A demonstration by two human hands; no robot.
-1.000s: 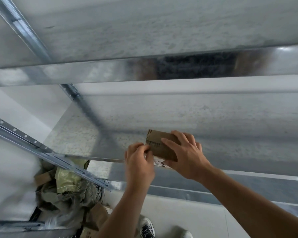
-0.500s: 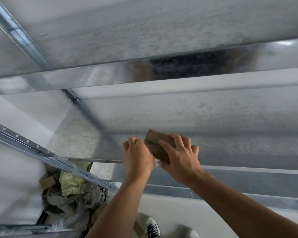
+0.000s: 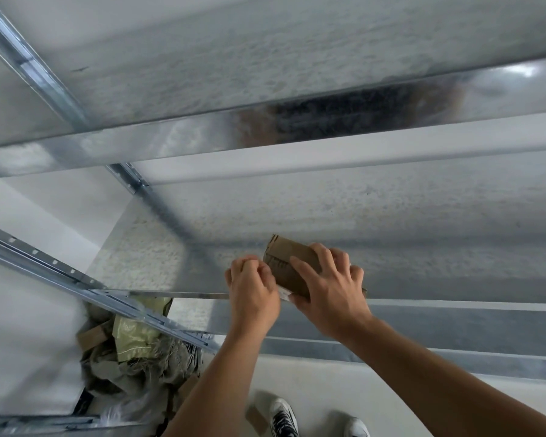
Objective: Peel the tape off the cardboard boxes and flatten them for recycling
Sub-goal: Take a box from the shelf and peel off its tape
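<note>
Slotted rail (image 3: 44, 266): a grey metal upright is running across the far left, punched with a row of small holes.
Scrap pile (image 3: 145, 364): low on the left, under the rail, brown card offcuts, a yellow-green bag (image 3: 133, 332) and frayed cloth are lying heaped together. I am finding no writing on them that can be read.
Metal shelf (image 3: 423, 234): its speckled grey surface is stretching from left to right in front of me, with a second shelf above it.
Left hand (image 3: 252, 288): I am keeping it curled tight, knuckles towards me, and pressing it against the left end of the box. My fingertips are hidden, so I cannot tell what they are pinching.
Cardboard box (image 3: 289, 263): small and brown, it is sitting tilted on the near edge of the shelf, between my two hands.
Printing: dark marks (image 3: 276, 263) are showing on the box's left face, too blurred to read.
Label (image 3: 283, 291): a white strip is peeking out at the box's near bottom edge; its text is too small to make out.
Right hand (image 3: 331, 298): I am gripping the box from above, fingers spread over its top and thumb lying along the near face.
Shoes (image 3: 282, 417): my patterned trainers are standing on the pale floor below, with a card scrap (image 3: 255, 416) lying just to their left.
</note>
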